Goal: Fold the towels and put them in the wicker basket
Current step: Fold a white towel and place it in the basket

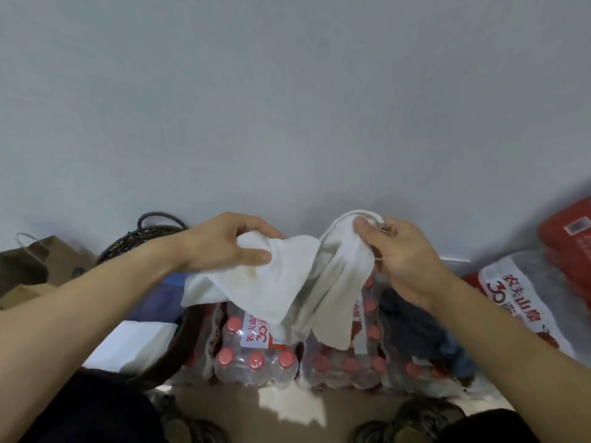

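Towel (281,276) is mid-frame, white, held up in the air between both hands and hanging down in a loose drape over the shrink-wrapped bottle packs (256,356) at the bottom centre. My left hand (224,244) has its fingers curled round a bunched corner, thumb pressed across the cloth. My right hand (403,251) pinches the other top edge, where the fabric loops up over the thumb. So both hands are clamped on the same towel, a little apart, and it isn't folded yet, more like I'm hunting for the corners.

Wicker basket (140,238) looks like that dark woven thing with a handle peeking out behind my left forearm, left of centre against the wall. Most of it is hidden, so I can't tell what's in it.

Paper bag (41,260) at far left, dark clothes (415,324) piled right of the bottles, red packaging (566,238) at the right edge.

What could go wrong, I reckon: the left grip is a wad rather than a clean corner, so any fold from here comes out lopsided. The hanging tail could also snag on the bottle caps
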The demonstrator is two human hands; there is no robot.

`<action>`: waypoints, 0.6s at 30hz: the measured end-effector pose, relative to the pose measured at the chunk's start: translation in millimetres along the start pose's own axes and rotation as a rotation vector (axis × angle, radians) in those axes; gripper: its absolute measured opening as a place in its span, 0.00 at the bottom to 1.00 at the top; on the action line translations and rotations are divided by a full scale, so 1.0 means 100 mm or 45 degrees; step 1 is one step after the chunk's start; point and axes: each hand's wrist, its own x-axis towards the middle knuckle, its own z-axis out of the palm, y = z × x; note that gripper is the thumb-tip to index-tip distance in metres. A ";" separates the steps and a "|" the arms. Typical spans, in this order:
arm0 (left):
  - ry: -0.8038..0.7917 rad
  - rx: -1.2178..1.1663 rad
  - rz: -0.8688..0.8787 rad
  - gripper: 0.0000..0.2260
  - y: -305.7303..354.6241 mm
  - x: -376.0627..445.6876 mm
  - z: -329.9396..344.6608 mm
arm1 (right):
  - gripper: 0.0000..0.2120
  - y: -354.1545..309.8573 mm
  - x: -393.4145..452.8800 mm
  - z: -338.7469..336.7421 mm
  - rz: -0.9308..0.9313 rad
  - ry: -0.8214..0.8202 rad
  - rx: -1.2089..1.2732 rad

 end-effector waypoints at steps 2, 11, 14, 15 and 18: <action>0.051 0.128 -0.013 0.10 -0.09 0.04 -0.04 | 0.13 -0.02 0.01 -0.05 -0.029 0.101 -0.039; -0.122 0.818 -0.298 0.31 -0.17 0.18 0.10 | 0.28 -0.15 0.02 -0.09 -0.092 0.171 -0.125; 0.048 0.406 0.049 0.40 0.09 0.21 0.39 | 0.30 -0.16 0.00 0.03 -0.099 0.051 -0.258; 0.058 0.295 0.156 0.39 0.20 0.21 0.48 | 0.29 -0.16 0.00 0.06 -0.098 -0.002 -0.296; 0.089 0.021 0.335 0.31 0.40 0.23 0.69 | 0.20 -0.17 -0.04 0.16 -0.106 -0.162 -0.363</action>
